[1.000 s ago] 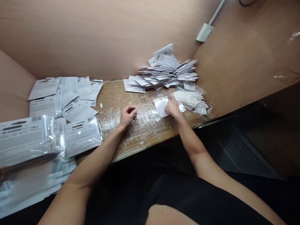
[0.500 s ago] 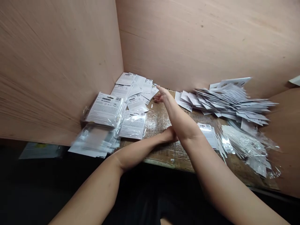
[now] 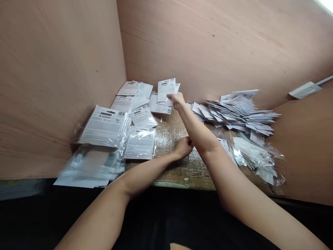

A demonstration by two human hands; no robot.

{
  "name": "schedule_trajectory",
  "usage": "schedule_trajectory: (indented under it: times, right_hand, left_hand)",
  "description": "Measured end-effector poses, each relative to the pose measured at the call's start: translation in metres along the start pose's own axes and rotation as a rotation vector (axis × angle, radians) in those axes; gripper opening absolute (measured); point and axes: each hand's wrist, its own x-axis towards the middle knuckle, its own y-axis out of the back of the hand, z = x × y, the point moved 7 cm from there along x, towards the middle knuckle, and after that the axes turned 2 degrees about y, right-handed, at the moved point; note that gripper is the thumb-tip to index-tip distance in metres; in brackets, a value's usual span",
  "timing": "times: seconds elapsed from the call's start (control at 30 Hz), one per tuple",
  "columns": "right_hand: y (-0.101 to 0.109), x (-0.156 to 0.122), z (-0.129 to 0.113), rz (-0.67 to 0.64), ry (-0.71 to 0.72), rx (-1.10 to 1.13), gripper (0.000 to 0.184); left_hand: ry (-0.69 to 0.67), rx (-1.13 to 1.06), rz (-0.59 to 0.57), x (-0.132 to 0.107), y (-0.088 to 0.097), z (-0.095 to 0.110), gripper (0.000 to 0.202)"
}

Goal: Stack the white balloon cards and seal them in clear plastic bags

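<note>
My right hand (image 3: pixel 177 100) reaches across to the far left of the desk and pinches a white printed card packet (image 3: pixel 166 89), lifted on edge above the other packets. My left hand (image 3: pixel 183 146) rests curled on the taped desk surface (image 3: pixel 171 139), partly hidden under my right forearm; nothing shows in it. Around the right hand lie several white printed packets in clear sleeves (image 3: pixel 142 116).
A large heap of white cards (image 3: pixel 234 111) and a bundle of clear sleeves (image 3: pixel 256 158) sit at the right. Bigger sleeved packets (image 3: pixel 104 126) overhang the desk's left front edge. Plywood walls (image 3: pixel 65 76) close in the left and back. A white cable box (image 3: pixel 304 90) is on the right wall.
My right hand left the small packet at the right, crossed over my left arm to the far left pile, and has lifted a card packet. The view swung left.
</note>
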Motion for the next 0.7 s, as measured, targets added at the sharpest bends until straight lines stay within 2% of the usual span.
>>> schedule_trajectory:
  times: [0.07, 0.13, 0.17, 0.2, 0.23, 0.3, 0.33, 0.37, 0.4, 0.47, 0.53, 0.7]
  right_hand:
    - [0.061, -0.018, -0.016, 0.076, 0.015, 0.009, 0.020]
    - [0.120, -0.049, -0.025, 0.052, 0.015, 0.023, 0.019]
    - [0.146, -0.067, -0.027, 0.046, 0.024, 0.032, 0.020]
    - [0.170, -0.086, -0.026, 0.067, 0.048, 0.043, 0.023]
    - [0.191, -0.105, -0.024, 0.123, 0.089, 0.061, 0.025]
    - [0.225, -0.141, -0.012, 0.292, 0.174, 0.111, 0.028]
    - [0.236, -0.156, -0.003, 0.366, 0.195, 0.137, 0.029]
    - [0.243, -0.168, 0.007, 0.408, 0.193, 0.160, 0.030]
    - [0.246, -0.178, 0.016, 0.416, 0.168, 0.178, 0.031]
    - [0.249, -0.191, 0.030, 0.380, 0.102, 0.201, 0.034]
    - [0.253, -0.202, 0.035, 0.379, 0.081, 0.206, 0.038]
    - [0.254, -0.227, 0.036, 0.440, 0.129, 0.136, 0.045]
  left_hand:
    - [0.110, -0.167, 0.171, 0.011, 0.013, -0.008, 0.019]
    - [0.244, -0.445, 0.392, 0.016, 0.029, -0.016, 0.026]
    - [0.287, -0.592, 0.444, 0.017, 0.032, -0.017, 0.032]
    - [0.302, -0.719, 0.410, 0.019, 0.030, -0.015, 0.041]
    - [0.312, -0.816, 0.297, 0.021, 0.024, -0.009, 0.052]
    - [0.335, -0.916, -0.025, 0.017, 0.004, 0.003, 0.074]
    - [0.361, -0.914, -0.162, 0.011, -0.006, 0.007, 0.079]
    - [0.390, -0.885, -0.237, 0.006, -0.013, 0.007, 0.079]
    - [0.419, -0.836, -0.249, 0.001, -0.017, 0.004, 0.072]
    - [0.448, -0.726, -0.162, -0.003, -0.017, -0.006, 0.056]
    - [0.423, -0.659, -0.080, -0.004, -0.016, -0.010, 0.049]
    - [0.310, -0.631, -0.069, -0.003, -0.018, -0.005, 0.061]
